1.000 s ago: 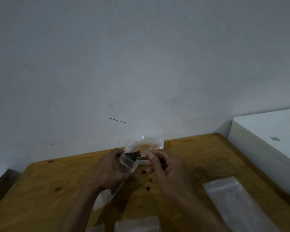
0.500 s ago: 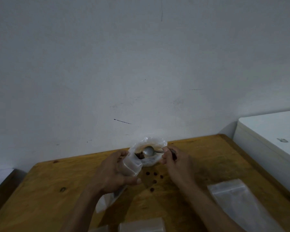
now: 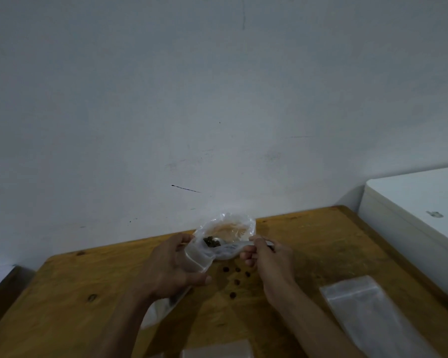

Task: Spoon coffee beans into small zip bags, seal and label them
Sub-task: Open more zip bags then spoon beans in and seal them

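Spoon now loaded with beans, beside left hand

Small clear zip bag in my left hand: thin, glossy plastic film. Spoon: shiny metal. Yellow-brown table: knotted wood, smooth, faint sheen. Grey wall: matt, scuffed.

spilled beans on table | empty bags right
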Demonstrator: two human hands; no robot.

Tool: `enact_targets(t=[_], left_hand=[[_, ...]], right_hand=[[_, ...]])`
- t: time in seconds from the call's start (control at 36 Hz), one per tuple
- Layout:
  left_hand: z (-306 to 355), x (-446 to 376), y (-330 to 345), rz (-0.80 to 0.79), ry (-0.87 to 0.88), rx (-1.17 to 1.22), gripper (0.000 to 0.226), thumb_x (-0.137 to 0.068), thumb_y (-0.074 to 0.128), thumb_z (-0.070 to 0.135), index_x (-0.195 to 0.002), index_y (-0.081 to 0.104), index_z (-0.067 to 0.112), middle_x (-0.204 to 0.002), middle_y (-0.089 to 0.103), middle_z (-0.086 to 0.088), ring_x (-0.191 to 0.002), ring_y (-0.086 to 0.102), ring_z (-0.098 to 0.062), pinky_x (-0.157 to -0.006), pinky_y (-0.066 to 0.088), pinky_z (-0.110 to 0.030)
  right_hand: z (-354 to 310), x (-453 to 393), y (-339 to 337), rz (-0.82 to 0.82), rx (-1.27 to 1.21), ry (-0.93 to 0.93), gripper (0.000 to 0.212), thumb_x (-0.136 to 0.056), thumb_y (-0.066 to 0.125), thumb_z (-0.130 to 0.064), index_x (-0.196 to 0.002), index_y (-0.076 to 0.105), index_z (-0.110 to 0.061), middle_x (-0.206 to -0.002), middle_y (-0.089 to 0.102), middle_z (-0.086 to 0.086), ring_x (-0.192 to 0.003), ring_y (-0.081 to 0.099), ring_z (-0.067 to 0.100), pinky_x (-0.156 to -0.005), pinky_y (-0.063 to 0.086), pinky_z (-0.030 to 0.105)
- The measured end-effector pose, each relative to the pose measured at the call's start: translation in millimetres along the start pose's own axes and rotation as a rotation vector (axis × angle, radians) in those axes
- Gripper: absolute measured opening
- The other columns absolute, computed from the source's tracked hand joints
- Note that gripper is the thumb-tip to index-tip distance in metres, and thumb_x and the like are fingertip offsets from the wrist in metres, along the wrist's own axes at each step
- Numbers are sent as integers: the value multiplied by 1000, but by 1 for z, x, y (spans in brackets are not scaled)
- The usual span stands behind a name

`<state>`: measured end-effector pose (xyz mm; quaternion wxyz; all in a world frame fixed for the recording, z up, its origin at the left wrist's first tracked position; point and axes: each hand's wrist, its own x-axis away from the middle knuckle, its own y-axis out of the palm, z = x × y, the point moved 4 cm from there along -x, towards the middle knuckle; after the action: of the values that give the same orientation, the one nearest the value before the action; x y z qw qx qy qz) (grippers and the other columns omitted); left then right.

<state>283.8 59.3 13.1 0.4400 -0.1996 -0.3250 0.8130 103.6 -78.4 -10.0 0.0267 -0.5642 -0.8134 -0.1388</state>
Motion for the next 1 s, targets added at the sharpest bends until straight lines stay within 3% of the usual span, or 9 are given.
enact_targets(t=[0.28,0.42,0.53,0.67,0.75,0.81,0.89,1.0], left_hand=[[7,10,-3,21,-1,9,124,-32,84,75,-140,46,27,-133,55,9,-117,55,-12,-87,52,-28],[13,18,-8,107,-4,49,105,-50,94,50,-139,44,26,-128,53,10,-112,52,-11,-74,45,-14],[18,26,-13,162,0,66,100,-55,93,48,-139,42,26,-125,53,9,-109,52,-11,-70,44,-14],[27,37,-15,234,13,146,99,-55,94,46,-137,43,25,-130,55,5,-114,53,-14,-74,45,-16],[34,45,-15,292,21,188,101,-51,90,56,-135,42,26,-125,56,8,-111,55,-14,-74,45,-17],[38,49,-17,313,25,228,106,-45,84,64,-134,42,26,-121,57,9,-104,57,-11,-71,45,-16],[38,55,-19,352,24,289,105,-42,85,66,-131,44,28,-120,57,11,-105,56,-9,-72,46,-18],[36,61,-21,389,33,318,111,-39,84,73,-133,41,31,-123,54,13,-114,54,-14,-78,47,-19]], right_hand=[[-31,-1,-13,43,-20,-58,17,-99,59,-12,-93,71,-1,-71,73,13,-53,68,13,-50,51,22],[-61,19,-12,-32,-80,-142,14,-99,58,-8,-94,70,-3,-68,71,10,-58,68,18,-50,52,24],[-83,44,-3,-116,-37,-207,15,-98,59,-10,-93,72,-6,-69,72,12,-60,69,22,-55,55,28],[-98,77,12,-235,222,-485,16,-100,58,-15,-94,73,-13,-67,72,5,-60,71,16,-57,56,27],[-100,95,21,-309,493,-756,18,-100,58,-24,-101,73,-16,-72,71,-7,-66,69,5,-60,56,19],[-101,104,22,-322,546,-878,17,-100,59,-25,-105,73,-18,-78,71,-9,-71,68,3,-62,55,14],[-103,110,19,-306,510,-950,16,-99,59,-24,-105,73,-18,-79,71,-8,-72,68,4,-61,55,18],[-106,106,7,-194,358,-837,17,-100,57,-26,-101,73,-19,-74,71,-7,-69,69,6,-60,58,23]])
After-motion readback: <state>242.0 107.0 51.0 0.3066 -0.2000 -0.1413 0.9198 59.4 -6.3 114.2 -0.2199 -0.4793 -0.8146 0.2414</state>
